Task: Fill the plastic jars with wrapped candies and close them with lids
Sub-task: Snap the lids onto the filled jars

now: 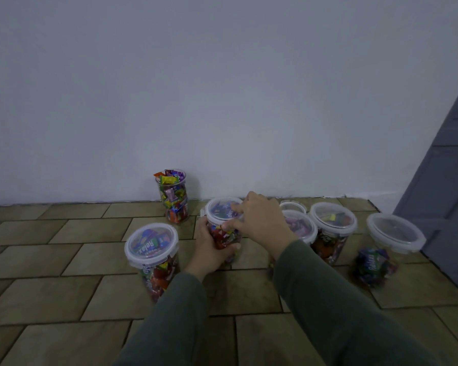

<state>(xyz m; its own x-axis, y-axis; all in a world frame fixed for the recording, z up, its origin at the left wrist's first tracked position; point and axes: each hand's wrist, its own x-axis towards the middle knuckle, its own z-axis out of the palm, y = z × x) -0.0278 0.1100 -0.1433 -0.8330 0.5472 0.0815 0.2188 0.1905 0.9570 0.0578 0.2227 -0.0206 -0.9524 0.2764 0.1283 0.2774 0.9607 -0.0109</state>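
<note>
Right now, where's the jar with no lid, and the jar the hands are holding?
Jar with no lid (pixel 173 199): head view, on its clear side.
Held jar (pixel 220 211): head view, on its lid.

The right hand (pixel 259 217) is covering the near edge of the middle jar's lid (pixel 222 208) and hiding part of the jar behind it (pixel 300 225). The rightmost jar (pixel 376 262) is blurring, its candies unreadable. Both sleeves are running off the bottom edge.

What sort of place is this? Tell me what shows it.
Probably the floor of a plain indoor room, perhaps a home: tan floor tiles, a bare white wall, and a grey door at right.
</note>
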